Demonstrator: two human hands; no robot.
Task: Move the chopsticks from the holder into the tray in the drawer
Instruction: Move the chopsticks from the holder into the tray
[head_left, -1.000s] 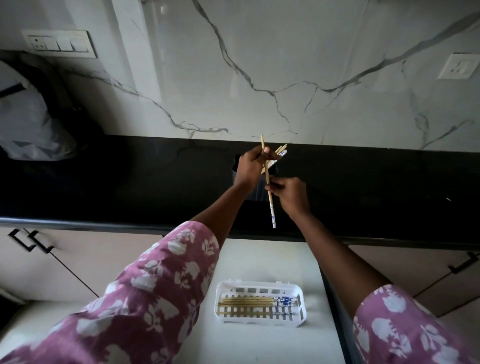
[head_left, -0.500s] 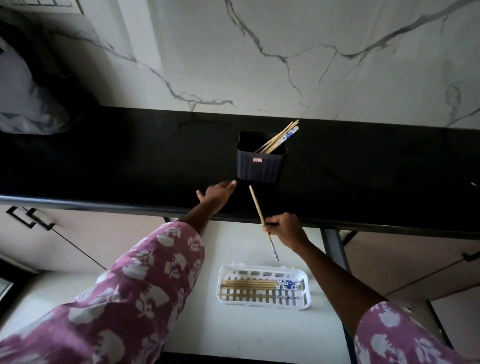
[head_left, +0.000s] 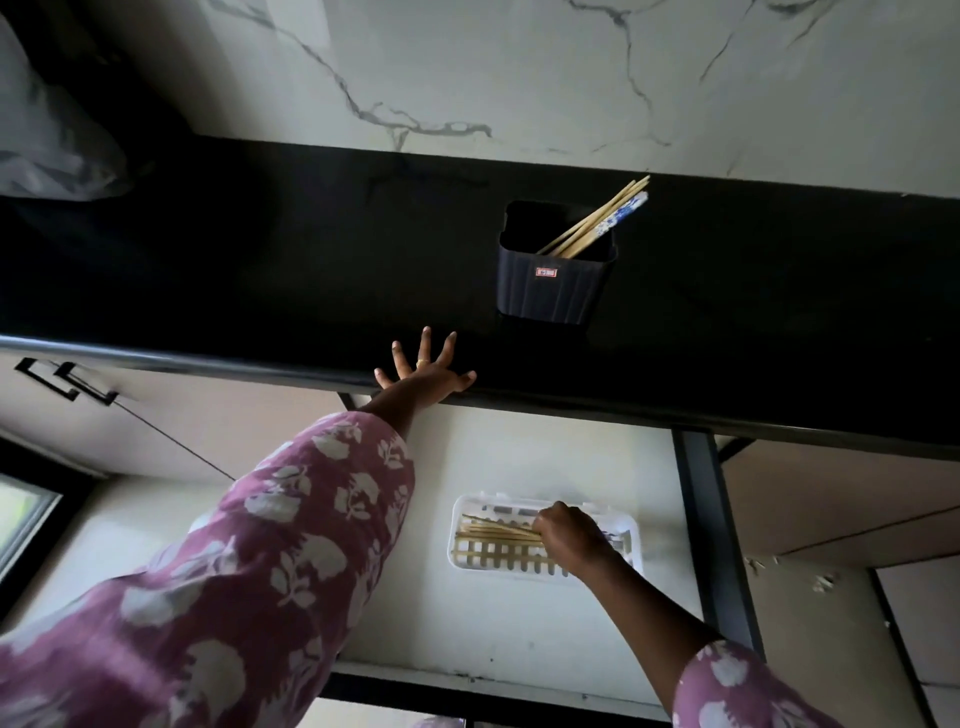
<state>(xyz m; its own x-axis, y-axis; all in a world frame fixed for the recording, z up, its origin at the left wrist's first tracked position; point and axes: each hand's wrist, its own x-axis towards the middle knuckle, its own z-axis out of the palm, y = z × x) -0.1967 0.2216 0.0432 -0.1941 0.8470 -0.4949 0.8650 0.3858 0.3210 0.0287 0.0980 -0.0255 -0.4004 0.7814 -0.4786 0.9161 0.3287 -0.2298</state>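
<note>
Right hand (head_left: 569, 540) has dropped from the counter edge (head_left: 675, 415) into the tray (head_left: 470, 512), lower centre.
It covers the chopsticks' (head_left: 498, 532) ends, grip unreadable; left hand (head_left: 423, 371) splays flat on that edge; more lean in the holder (head_left: 556, 291).

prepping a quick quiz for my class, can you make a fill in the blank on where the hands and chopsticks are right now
1. The left hand rests spread on the counter edge, holding ____.
2. The right hand is down in the tray, whose colour is ____.
3. The chopsticks in the holder lean toward the picture's ____.

Missing words: nothing; white; right
</note>
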